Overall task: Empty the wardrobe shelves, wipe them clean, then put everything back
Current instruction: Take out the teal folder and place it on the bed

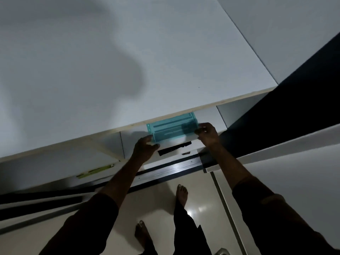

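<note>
A wide white shelf (128, 61) fills the upper view, its pale front edge running from lower left to upper right. Under that edge, near its right end, sits a teal tray (173, 126) with slotted walls, partly tucked beneath the shelf and resting on the white surface below. A metal track (169, 171) runs along the wardrobe's bottom, with glossy floor (160, 203) and 2 bare feet beneath.

Both arms reach forward and down, in dark sleeves pushed up the forearms. The left hand (145, 147) grips the tray's lower left corner, fingers curled round it. The right hand (207, 132) pinches the tray's right end, fingertips bent onto its side. A black strip (174, 149) lies just below the tray, between the 2 hands. A yellow-green strip (95, 171) lies well to the left.
</note>
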Demonstrator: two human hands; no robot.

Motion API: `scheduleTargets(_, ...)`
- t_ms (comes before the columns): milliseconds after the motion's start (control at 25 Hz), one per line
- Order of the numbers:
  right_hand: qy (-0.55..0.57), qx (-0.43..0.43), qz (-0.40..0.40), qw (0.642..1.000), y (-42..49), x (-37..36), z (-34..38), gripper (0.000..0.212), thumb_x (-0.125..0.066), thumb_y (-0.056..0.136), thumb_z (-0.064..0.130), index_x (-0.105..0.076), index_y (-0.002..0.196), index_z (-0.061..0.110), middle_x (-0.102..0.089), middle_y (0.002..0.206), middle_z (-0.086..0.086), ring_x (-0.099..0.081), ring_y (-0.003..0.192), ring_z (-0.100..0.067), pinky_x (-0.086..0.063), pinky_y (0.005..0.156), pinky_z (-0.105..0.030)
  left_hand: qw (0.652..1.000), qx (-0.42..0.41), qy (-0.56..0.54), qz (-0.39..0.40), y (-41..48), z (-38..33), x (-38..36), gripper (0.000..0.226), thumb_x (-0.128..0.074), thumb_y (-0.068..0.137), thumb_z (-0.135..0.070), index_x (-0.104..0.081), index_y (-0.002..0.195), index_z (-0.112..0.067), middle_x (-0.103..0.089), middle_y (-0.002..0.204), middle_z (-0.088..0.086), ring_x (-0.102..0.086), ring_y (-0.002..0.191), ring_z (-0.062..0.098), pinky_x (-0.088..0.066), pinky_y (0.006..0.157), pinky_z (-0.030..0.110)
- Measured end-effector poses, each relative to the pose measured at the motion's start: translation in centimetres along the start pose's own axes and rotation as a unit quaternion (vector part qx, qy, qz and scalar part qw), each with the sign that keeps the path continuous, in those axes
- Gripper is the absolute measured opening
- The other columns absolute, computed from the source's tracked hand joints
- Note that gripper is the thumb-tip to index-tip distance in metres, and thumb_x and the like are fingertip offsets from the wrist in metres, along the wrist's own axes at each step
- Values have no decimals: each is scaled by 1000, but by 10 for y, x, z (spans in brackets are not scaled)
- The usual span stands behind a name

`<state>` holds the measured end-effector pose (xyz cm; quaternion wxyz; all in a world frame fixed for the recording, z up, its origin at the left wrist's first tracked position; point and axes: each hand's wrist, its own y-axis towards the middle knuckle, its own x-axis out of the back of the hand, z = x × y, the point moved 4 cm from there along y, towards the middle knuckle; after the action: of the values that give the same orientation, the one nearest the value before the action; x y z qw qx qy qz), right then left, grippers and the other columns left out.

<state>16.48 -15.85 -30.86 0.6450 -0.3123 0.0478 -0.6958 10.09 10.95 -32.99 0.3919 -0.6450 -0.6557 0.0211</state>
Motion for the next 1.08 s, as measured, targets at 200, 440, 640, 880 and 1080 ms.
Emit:
scheduleTargets(200,-89,-47,42,994,58,-8,-1,67,-78,85,21,-41,138,4,-52,130,-9,-53,120,-27,-49,93,-32,994,14,105,5,26,-5,-17,66,-79,85,-39,-55,137,-6,-52,134,13,-56,123,27,-51,100,34)
scheduleTargets(440,-44,-70,134,988,57,-25,-10,47,-70,93,25,-48,131,7,-59,117,-19,-64,82,-24,-56,52,-25,986,5,168,-12,22,-11,-14,56,-72,92,-37,-57,139,-9,-54,137,14,-56,124,27,-46,102,30)
scheduleTargets(640,68,27,136,988,14,-23,-10,31,-63,92,19,-50,116,4,-59,102,-18,-63,76,-28,-54,47,-25,992,52,109,-31,5,-11,-13,47,-71,94,-23,-58,133,-2,-63,128,16,-60,117,28,-43,86,24)
scheduleTargets(880,160,6,89,983,-65,15,-40,20,-58,98,7,-54,118,4,-66,107,-14,-68,83,-24,-56,56,-28,999,15,-22,18,-11,2,-12,38,-76,90,-29,-65,123,-14,-67,119,8,-64,114,28,-52,92,33)
scheduleTargets(1080,114,-10,-7,993,-163,30,-90,26,-71,91,19,-68,116,17,-74,109,-9,-73,84,-27,-61,76,-51,984,-12,-114,133,-46,18,-18,21,-78,86,-7,-65,101,-13,-71,111,15,-69,96,29,-58,90,47)
